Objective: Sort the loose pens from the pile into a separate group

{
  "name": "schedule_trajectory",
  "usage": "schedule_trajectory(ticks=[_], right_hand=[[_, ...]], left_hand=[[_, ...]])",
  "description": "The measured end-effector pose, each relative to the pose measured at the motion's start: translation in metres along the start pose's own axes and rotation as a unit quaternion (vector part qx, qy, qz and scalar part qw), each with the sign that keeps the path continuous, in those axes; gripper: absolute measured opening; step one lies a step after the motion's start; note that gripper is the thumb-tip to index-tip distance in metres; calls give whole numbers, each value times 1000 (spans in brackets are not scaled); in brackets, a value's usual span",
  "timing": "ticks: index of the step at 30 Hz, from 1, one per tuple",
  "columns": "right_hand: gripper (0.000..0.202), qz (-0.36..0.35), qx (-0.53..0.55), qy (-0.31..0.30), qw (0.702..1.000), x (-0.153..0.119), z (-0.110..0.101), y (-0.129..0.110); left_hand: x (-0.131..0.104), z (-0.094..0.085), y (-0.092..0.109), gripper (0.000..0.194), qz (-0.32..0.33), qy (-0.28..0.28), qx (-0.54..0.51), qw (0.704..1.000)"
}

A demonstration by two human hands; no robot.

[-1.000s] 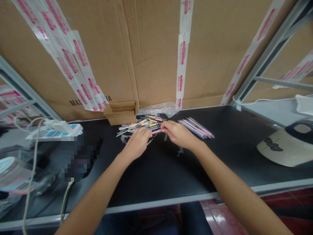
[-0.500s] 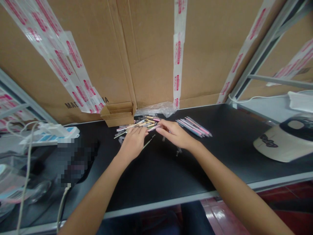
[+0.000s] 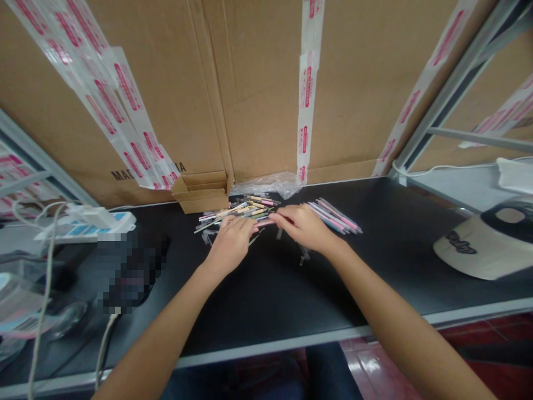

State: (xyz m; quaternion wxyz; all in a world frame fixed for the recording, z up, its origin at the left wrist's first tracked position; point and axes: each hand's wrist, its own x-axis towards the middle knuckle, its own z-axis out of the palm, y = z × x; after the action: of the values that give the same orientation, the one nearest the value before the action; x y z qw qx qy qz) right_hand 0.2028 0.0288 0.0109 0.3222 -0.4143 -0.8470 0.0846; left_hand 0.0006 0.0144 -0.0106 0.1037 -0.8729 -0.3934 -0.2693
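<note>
A pink pen (image 3: 265, 223) spans the gap between my two hands, held roughly level just above the black tabletop. My left hand (image 3: 232, 238) is closed on its left end, with the fingertips turned away from view. At the other end, my right hand (image 3: 303, 225) pinches it between thumb and fingers. Behind them lies a loose pile of thin pens and refills (image 3: 245, 209) in pink, cream, white and dark colours. Beyond my right hand, several pink and grey pens (image 3: 338, 216) lie side by side. Small clear plastic pieces (image 3: 304, 256) rest near my right wrist.
A small open cardboard box (image 3: 204, 201) and clear plastic wrap (image 3: 270, 184) stand against the cardboard wall. Leftward are a white power strip (image 3: 106, 225), cables and a pixelated dark object (image 3: 131, 275). A cream cap (image 3: 478, 244) sits at the right.
My hands have drawn slightly nearer and apart, so more of the pink pen shows between them. The view has shifted a little.
</note>
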Motion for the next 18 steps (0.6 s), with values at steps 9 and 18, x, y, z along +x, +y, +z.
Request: schedule_trajectory(ticks=[9, 18], right_hand=[[53, 89, 161, -54, 981, 1, 11, 0], [30, -39, 36, -30, 998, -1, -4, -4]], left_hand=[[-1, -2, -5, 23, 15, 36, 18, 999], [5, 3, -8, 36, -69, -32, -231, 970]])
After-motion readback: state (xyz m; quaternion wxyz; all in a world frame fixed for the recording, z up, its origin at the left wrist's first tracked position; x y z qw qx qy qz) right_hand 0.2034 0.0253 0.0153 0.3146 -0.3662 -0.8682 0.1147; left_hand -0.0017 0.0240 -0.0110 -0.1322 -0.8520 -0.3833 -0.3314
